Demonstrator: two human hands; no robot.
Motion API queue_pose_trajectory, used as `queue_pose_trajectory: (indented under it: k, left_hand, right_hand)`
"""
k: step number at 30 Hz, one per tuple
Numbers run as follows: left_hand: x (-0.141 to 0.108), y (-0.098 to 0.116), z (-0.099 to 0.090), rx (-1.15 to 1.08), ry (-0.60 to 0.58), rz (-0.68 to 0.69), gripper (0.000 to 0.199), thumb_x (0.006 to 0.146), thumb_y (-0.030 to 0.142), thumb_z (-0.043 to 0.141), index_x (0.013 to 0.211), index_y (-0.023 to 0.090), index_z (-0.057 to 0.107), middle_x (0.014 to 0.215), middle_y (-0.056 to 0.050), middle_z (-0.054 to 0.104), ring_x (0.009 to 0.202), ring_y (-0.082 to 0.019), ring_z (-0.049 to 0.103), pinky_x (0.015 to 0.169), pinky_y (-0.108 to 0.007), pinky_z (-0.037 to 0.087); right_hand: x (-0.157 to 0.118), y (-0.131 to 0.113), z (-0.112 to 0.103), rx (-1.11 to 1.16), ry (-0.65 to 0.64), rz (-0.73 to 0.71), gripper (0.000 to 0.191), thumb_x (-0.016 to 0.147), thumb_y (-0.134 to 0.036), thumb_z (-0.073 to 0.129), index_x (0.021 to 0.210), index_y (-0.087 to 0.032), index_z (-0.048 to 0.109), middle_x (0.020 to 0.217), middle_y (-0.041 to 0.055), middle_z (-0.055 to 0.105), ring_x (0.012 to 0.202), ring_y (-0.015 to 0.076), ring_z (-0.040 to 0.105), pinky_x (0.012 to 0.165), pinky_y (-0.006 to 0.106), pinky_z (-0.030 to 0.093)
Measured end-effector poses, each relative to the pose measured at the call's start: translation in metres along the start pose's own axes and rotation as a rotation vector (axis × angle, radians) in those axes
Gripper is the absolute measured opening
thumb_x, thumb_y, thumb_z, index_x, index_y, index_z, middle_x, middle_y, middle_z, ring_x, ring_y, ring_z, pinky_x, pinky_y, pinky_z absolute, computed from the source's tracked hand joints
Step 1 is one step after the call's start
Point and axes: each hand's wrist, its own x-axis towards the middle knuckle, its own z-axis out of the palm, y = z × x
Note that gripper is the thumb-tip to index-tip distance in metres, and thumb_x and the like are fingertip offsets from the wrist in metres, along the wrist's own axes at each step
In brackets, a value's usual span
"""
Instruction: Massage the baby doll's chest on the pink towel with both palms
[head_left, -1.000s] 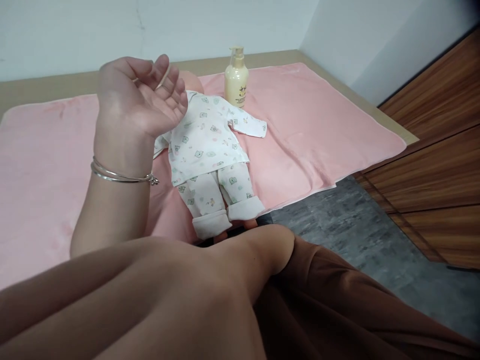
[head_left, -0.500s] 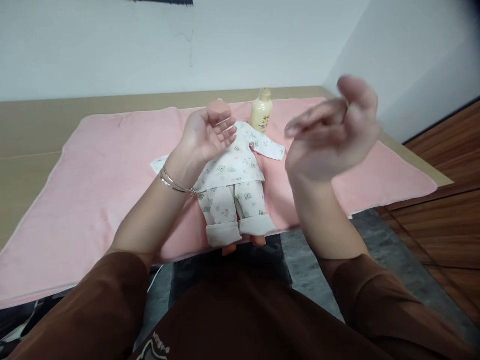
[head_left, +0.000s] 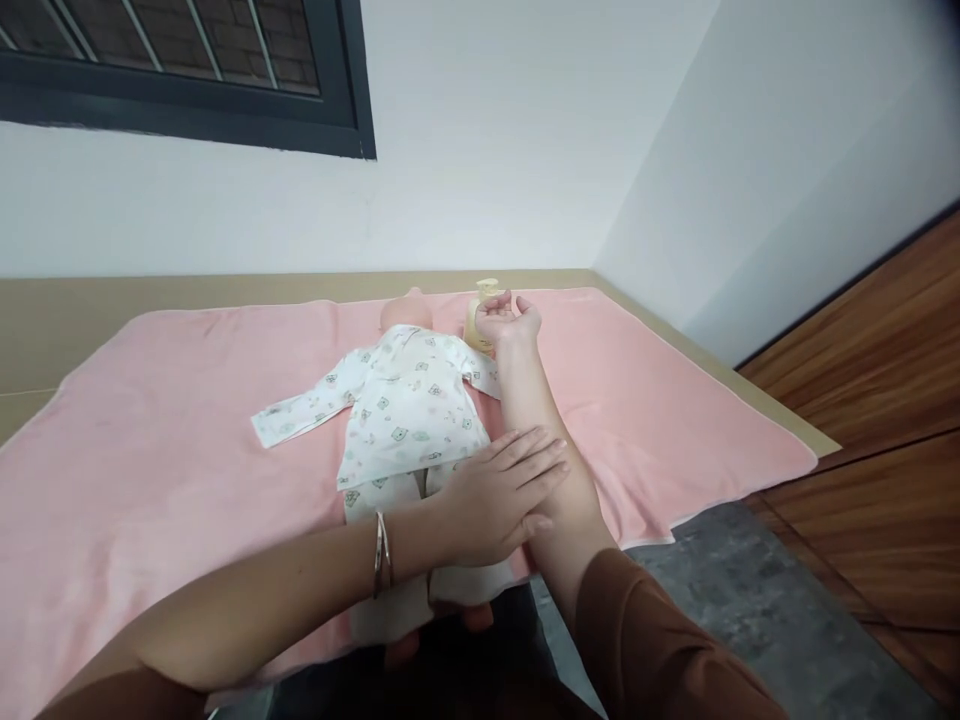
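Note:
My left hand (head_left: 504, 495) lies flat across my right forearm, fingers stretched out and holding nothing. My right hand (head_left: 510, 318) is held palm up with its fingers loosely bent and apart, nothing in it. Just behind it, partly hidden, stands a pale yellow pump bottle (head_left: 480, 325). A baby doll (head_left: 406, 311) lies on its back below my arms, in a white printed long-sleeved top (head_left: 412, 410) and matching trousers (head_left: 390, 610). My left hand and wrist cover part of the trousers. The doll's feet stick out at the near edge.
A pink blanket (head_left: 225, 430) is spread over a light wooden table (head_left: 187, 290) against a white wall. Wooden panels (head_left: 885, 520) stand at the right above a grey floor. A dark-framed barred window (head_left: 187, 100) is at the upper left.
Both hands were raised apart above the doll. My left hand has come down onto my right forearm, and the right arm has reached forward beside the bottle. The view has tilted up.

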Motion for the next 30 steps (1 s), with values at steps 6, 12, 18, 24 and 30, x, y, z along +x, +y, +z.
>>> queue_pose_trajectory:
  k: [6,12,18,24,30]
  left_hand:
    - [0.007,-0.022,-0.002,0.343,-0.031,0.231,0.068,0.104,0.055,0.032,0.15,0.007,0.045,0.161,-0.013,0.035,0.154,-0.023,0.026,0.129,-0.039,0.018]
    - [0.023,-0.033,0.003,0.333,-0.059,0.414,0.068,0.104,0.056,0.031,0.143,0.005,0.054,0.158,-0.015,0.041,0.151,-0.025,0.034,0.129,-0.038,0.023]
    - [0.032,-0.042,0.008,0.276,-0.112,0.458,0.068,0.104,0.056,0.028,0.143,0.007,0.055,0.159,-0.013,0.039,0.152,-0.022,0.031,0.129,-0.035,0.024]
    - [0.039,-0.046,0.005,0.17,-0.115,0.484,0.067,0.104,0.055,0.032,0.143,0.006,0.056,0.156,-0.013,0.044,0.151,-0.023,0.033,0.126,-0.035,0.031]
    - [0.043,-0.041,0.002,0.148,-0.168,0.453,0.074,0.101,0.063,0.032,0.143,0.006,0.055,0.157,-0.011,0.043,0.154,-0.023,0.026,0.128,-0.035,0.026]
  right_hand:
    - [0.0,-0.012,0.002,0.247,0.072,0.131,0.013,0.095,-0.026,0.039,0.094,-0.02,0.051,0.061,-0.0062,0.055,0.048,0.0053,0.053,0.046,0.016,0.046]
    - [-0.005,-0.026,0.005,0.326,0.011,0.192,0.016,0.096,-0.026,0.04,0.095,-0.019,0.053,0.058,-0.0069,0.052,0.046,0.0051,0.051,0.045,0.016,0.043]
    - [-0.013,-0.053,0.009,0.417,-0.121,0.17,0.018,0.096,-0.021,0.037,0.102,-0.019,0.054,0.054,-0.0092,0.049,0.044,0.0057,0.048,0.044,0.018,0.041]
    - [-0.025,-0.07,0.016,0.495,-0.184,0.07,0.019,0.096,-0.019,0.04,0.107,-0.02,0.056,0.054,-0.01,0.049,0.042,0.0056,0.045,0.044,0.019,0.039]
    - [-0.032,-0.062,0.022,0.491,-0.136,0.128,0.021,0.097,-0.02,0.037,0.108,-0.02,0.056,0.053,-0.0109,0.044,0.04,0.0054,0.042,0.041,0.018,0.036]
